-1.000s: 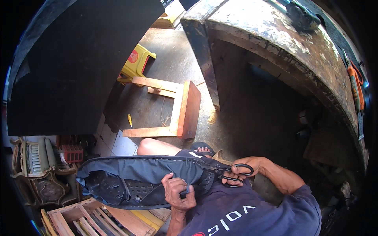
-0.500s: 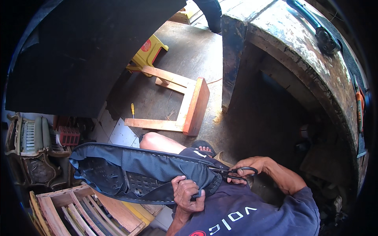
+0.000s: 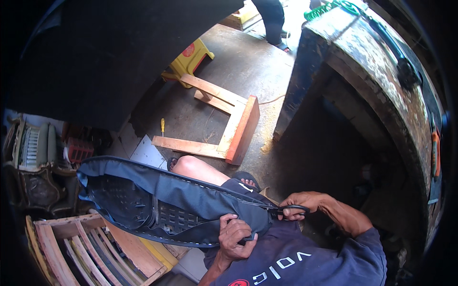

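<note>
A long motorcycle seat lies upside down across my lap, its black plastic base [image 3: 177, 217] facing up. Its dark cover [image 3: 191, 191] is folded over the rim, with a row of pale staples or stitches along the edge. My left hand [image 3: 236, 237] grips the near edge of the cover at the seat's right end, fingers curled over the cloth. In my right hand [image 3: 299, 202] is a pair of black-handled scissors [image 3: 302, 209]. The blades point left along the cover's edge, and their handles are nearly together. Cloth partly hides the blade tips.
An upturned wooden frame [image 3: 243, 131] and a yellow-handled screwdriver [image 3: 162, 126] lie ahead, near a yellow plastic stool [image 3: 193, 57]. Slatted wooden frames [image 3: 102, 243] stand at lower left. A worn workbench [image 3: 362, 62] curves along the right. Another person's leg [image 3: 271, 21] shows at the top.
The scissor handles have come closer together in my right hand. The seat's left end has moved slightly down, and my left hand sits a little further right. The whole view has shifted.
</note>
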`<state>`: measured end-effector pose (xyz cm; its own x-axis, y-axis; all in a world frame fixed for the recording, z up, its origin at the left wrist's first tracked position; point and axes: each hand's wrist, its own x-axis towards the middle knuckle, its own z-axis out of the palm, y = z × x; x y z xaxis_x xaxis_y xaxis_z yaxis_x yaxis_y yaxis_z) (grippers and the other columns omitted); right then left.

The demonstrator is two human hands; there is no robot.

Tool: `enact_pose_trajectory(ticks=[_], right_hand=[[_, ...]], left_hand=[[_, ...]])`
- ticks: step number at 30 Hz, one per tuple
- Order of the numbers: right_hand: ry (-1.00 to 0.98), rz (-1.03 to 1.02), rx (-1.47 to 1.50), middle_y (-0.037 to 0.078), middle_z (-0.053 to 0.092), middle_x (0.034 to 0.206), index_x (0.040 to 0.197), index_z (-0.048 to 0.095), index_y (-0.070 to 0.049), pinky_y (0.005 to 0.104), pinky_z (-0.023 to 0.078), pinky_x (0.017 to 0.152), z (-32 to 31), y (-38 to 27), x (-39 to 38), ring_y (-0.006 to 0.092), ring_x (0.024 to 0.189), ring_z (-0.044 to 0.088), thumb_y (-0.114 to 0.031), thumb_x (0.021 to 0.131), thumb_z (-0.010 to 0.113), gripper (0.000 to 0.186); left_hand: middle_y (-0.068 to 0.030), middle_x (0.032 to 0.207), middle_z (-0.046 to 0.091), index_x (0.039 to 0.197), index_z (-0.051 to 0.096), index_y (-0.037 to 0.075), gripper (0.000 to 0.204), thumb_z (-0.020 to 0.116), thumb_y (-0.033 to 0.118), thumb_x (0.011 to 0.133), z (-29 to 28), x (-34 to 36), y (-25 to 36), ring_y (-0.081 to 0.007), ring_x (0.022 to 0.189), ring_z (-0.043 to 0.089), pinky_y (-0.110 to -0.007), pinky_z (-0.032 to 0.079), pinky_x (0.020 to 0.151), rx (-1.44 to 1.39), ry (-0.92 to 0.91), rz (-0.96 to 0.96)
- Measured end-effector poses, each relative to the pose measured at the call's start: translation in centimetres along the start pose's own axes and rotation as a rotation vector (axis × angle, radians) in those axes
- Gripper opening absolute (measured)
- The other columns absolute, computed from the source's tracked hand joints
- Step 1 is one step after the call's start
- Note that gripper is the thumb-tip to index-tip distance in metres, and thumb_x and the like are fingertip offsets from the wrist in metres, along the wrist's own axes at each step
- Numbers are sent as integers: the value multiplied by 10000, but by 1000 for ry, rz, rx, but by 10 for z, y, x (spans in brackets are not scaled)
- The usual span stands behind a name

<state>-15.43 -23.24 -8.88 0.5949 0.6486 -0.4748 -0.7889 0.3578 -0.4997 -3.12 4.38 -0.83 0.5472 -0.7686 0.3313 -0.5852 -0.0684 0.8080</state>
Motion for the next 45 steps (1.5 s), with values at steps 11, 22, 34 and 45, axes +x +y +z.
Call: enact_pose_trajectory(ticks=[11,22,34,45], right_hand=[[77,-68,-228,-49,579,760,1162,680,5,213,487,581,-10,-12,-4,30,675,564,-513,1025,681,537],[-109,-93,-202,-14,605,941,1313,619,19,243,513,776,-18,-16,-11,60,820,597,-559,1052,599,635],[-88,-49,-170,-7,619,945,1338,622,63,226,509,733,-21,-25,-17,71,800,607,-579,1004,665,725],[-53,-83,-129,-1,647,888,1265,676,20,247,517,696,-10,-19,-11,77,735,615,-499,1074,598,558]], left_hand=[[-18,840,733,813,726,97,182,842,41,685,-10,6,-7,-186,813,710,-441,417,974,-212,-59,-31],[-142,897,763,944,714,48,140,767,146,860,-8,1,-25,-273,883,712,-486,425,994,-738,203,-150],[-165,972,757,1039,721,80,147,725,211,972,-4,-10,-49,-329,1004,709,-525,388,1106,-1364,398,-275],[-193,1051,758,1060,741,47,162,743,179,965,-10,-12,-57,-367,1097,714,-550,400,1148,-1470,282,-285]])
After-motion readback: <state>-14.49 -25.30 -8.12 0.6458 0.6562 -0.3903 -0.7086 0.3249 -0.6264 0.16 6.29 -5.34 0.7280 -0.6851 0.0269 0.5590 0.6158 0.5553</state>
